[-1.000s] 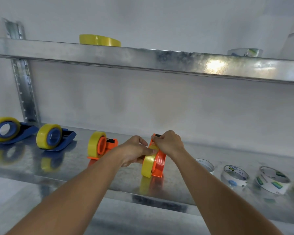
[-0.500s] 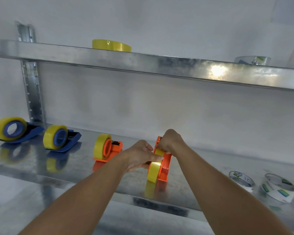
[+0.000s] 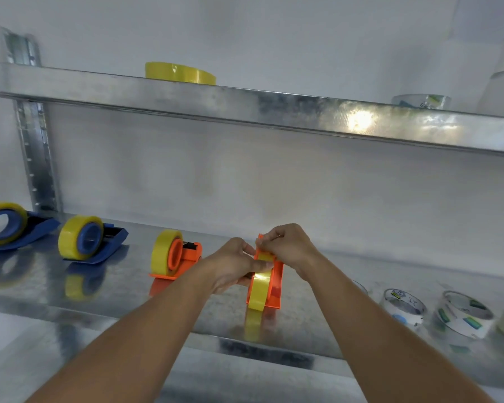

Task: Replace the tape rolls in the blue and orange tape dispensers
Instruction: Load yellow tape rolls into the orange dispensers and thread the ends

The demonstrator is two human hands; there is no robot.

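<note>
Unmoved, both hands, left hand (image 3: 236, 267) and right hand (image 3: 288, 248), still grasp the yellow-rolled orange dispenser (image 3: 269, 286).

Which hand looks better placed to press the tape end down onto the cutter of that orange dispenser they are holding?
Probably the right hand: it pinches the tape at the top of the orange dispenser, near its front end. The left hand grips the yellow roll from the side, steadying it.
</note>
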